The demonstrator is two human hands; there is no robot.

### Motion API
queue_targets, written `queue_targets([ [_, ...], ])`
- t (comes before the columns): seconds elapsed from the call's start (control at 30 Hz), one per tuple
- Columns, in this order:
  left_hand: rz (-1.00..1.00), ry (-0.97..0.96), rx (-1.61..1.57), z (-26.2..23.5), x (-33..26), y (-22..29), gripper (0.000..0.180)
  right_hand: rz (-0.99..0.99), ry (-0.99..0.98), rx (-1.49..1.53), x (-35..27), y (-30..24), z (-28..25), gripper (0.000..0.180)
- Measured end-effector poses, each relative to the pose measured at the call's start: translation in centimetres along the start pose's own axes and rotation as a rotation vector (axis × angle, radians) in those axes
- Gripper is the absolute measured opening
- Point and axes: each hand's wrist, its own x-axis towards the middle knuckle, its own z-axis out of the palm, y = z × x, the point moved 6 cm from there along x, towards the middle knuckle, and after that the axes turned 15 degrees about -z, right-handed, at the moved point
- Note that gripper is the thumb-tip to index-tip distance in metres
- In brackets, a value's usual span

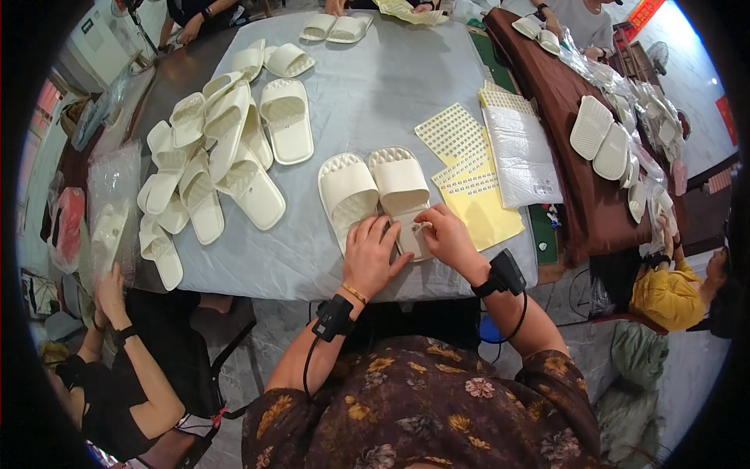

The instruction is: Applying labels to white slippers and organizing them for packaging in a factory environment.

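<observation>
While both of my hands rest at the near edge of the grey table, they meet on a pair of cream slippers lying side by side, toes pointing away from me. My left hand lies flat with fingers spread, pressing on the heel end where the two slippers touch. My right hand is curled, its thumb and forefinger pinched on something small and pale at the heel of the right slipper; I cannot tell what it is.

Just right of the pair lie yellow sheets of small stickers, some overlapping, and a stack of clear plastic bags sits partly on top of them. On the left side of the table a loose heap of cream slippers sprawls, several overlapping.

As for containers, I see only bags. At the far left a person's hand holds a clear bag with a pale slipper inside it. On the brown table to the right, more slippers sit in clear bags, packed close together along its edge. Another pair of slippers lies at the far end of the grey table.
</observation>
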Motion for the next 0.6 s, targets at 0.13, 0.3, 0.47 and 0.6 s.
queue_targets([
  [0.13,-0.006,-0.012,0.010,0.1,0.0,-0.1,0.055,-0.123,-0.041,-0.151,0.9,-0.6,-0.1,0.010],
  [0.3,-0.007,-0.017,0.004,-0.1,0.1,0.0,0.055,-0.202,-0.188,-0.295,1.8,-0.8,0.5,0.007],
  [0.47,-0.015,-0.012,-0.012,0.0,0.2,0.0,0.054,-0.330,-0.380,-0.473,2.7,-1.7,1.3,0.005],
  [0.6,-0.022,-0.012,-0.003,0.2,0.0,-0.3,0.054,-0.306,-0.470,-0.486,3.3,-1.4,2.1,0.008],
])
